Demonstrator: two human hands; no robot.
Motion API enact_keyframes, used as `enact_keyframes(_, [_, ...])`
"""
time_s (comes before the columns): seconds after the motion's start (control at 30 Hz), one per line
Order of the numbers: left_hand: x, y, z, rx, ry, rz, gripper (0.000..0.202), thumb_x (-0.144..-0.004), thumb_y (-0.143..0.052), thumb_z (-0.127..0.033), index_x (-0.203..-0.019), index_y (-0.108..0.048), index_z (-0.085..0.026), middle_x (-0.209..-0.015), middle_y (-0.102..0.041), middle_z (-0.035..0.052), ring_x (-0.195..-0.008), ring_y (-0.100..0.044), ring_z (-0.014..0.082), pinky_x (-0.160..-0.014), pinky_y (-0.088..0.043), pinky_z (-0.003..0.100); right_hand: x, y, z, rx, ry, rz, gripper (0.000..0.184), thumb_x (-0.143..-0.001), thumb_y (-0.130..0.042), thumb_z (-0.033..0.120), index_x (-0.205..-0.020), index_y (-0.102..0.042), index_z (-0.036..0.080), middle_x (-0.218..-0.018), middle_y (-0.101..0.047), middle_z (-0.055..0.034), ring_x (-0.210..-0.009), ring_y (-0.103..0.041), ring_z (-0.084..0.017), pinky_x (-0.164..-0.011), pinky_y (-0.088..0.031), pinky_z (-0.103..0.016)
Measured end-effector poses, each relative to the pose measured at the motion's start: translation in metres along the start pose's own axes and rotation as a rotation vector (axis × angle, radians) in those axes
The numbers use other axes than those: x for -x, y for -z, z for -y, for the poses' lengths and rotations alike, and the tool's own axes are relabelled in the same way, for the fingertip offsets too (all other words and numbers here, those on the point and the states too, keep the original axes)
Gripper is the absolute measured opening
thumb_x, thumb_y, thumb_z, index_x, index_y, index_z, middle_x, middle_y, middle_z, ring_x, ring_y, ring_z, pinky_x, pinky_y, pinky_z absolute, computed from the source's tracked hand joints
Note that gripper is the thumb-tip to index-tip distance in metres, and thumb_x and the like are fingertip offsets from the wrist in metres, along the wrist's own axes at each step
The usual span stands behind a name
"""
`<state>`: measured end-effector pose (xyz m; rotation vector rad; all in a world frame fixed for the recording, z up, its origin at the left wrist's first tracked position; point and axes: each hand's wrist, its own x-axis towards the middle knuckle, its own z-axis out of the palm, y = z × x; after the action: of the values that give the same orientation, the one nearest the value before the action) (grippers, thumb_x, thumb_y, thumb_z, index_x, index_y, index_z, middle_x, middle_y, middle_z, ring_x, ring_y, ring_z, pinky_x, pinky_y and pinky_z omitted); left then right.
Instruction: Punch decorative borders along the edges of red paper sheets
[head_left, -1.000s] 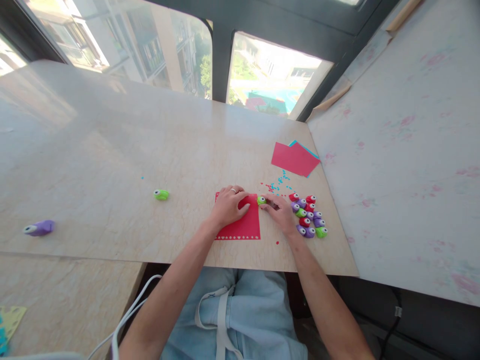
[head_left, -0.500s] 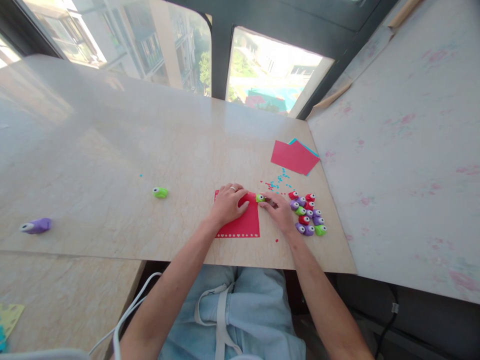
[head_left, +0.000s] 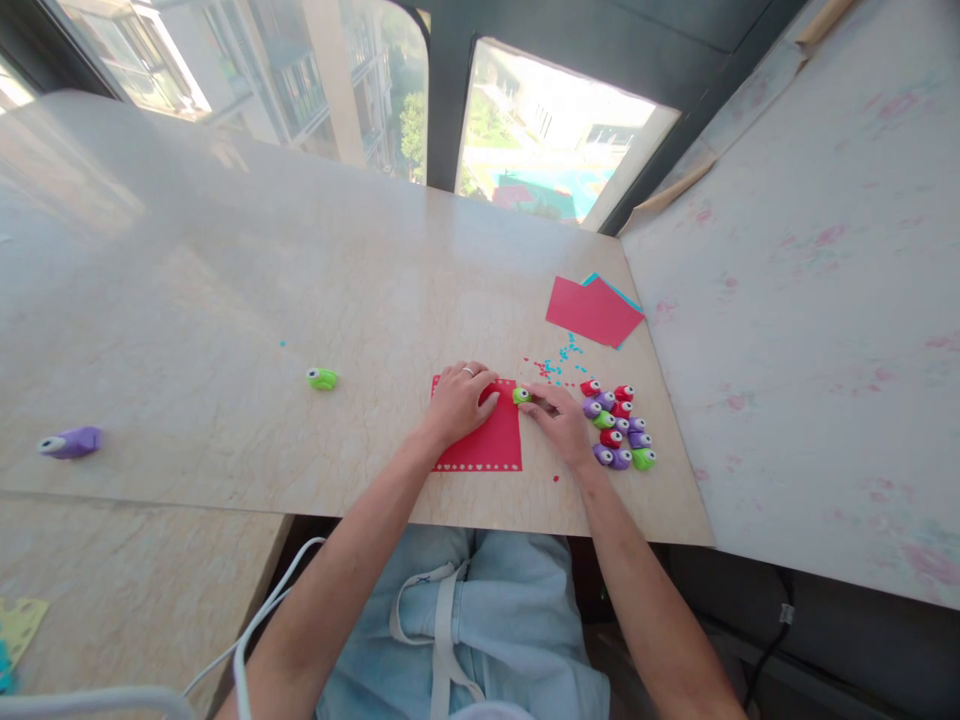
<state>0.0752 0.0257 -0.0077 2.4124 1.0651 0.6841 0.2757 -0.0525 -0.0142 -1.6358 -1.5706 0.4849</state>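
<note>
Pressing red paper (head_left: 491, 447) flat on the counter (head_left: 300, 280), near its front edge, with left hand (head_left: 459, 400), fingers spread and holding nothing. Pinching green punch (head_left: 521, 396) at the paper's top right corner with right hand (head_left: 559, 420), fingers clamped on it, just beside a punch pile (head_left: 619, 425).

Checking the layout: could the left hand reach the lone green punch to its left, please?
Probably yes: nothing stands on the table between the left hand and the lone green punch.
</note>
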Motion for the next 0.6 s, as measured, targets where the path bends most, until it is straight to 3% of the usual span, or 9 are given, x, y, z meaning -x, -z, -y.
enact_keyframes(0.23, [-0.0003, 0.0004, -0.0006, 0.003, 0.001, -0.006, 0.018, -0.089, -0.059, -0.024, -0.104, -0.068, -0.022, -0.111, -0.067, 0.0081, -0.104, -0.060, 0.0242, -0.093, -0.044, 0.041, -0.0020, -0.0015, 0.0009, -0.025, 0.040, 0.010, 0.021, -0.085, -0.070, 0.037, -0.102, -0.077, 0.026, -0.107, -0.075, -0.0063, -0.105, -0.066, -0.025, -0.096, -0.050, -0.044])
enact_keyframes(0.4, [-0.0008, -0.0009, -0.0006, 0.003, -0.004, -0.014, 0.017, -0.089, -0.058, -0.025, -0.103, -0.068, -0.021, -0.110, -0.068, 0.0083, -0.102, -0.060, 0.0240, -0.093, -0.044, 0.041, -0.0019, -0.0031, 0.0019, -0.043, 0.016, 0.011, 0.021, -0.085, -0.070, 0.036, -0.101, -0.077, 0.026, -0.107, -0.073, -0.0065, -0.100, -0.066, -0.024, -0.089, -0.054, -0.041])
enact_keyframes(0.6, [-0.0007, -0.0018, 0.0004, -0.003, -0.001, -0.017, 0.018, -0.089, -0.059, -0.025, -0.104, -0.068, -0.021, -0.110, -0.068, 0.0083, -0.103, -0.059, 0.0245, -0.093, -0.044, 0.041, -0.0002, -0.0013, 0.0048, -0.005, 0.014, 0.021, 0.027, -0.086, -0.070, 0.038, -0.110, -0.075, 0.026, -0.108, -0.075, -0.0061, -0.095, -0.068, -0.024, -0.091, -0.053, -0.042])
